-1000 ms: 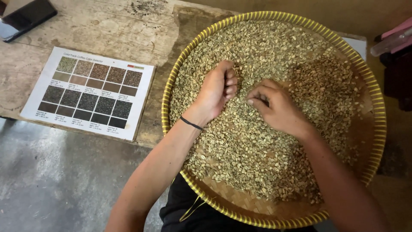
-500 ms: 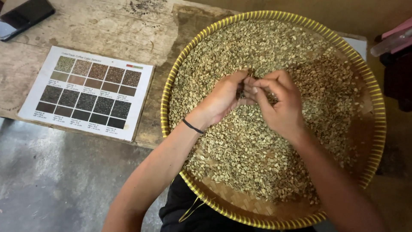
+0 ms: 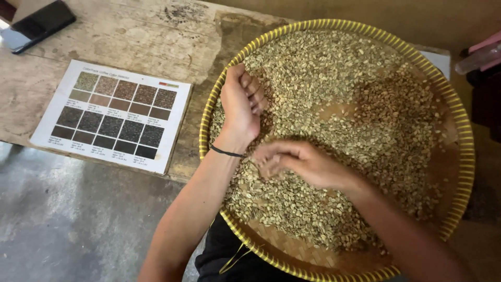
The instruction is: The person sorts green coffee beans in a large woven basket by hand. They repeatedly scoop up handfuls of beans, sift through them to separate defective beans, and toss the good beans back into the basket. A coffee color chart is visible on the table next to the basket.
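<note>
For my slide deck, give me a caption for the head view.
Two hands, left and right, sift pale beans in a woven tray.

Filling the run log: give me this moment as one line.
left hand: curled loosely over beans | right hand: pinching among beans | woven tray: on table | colour chart: beside tray

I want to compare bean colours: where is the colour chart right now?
In the head view the colour chart lies flat on the wooden table, left of the round woven tray of beans, with the dark phone above it.
</note>
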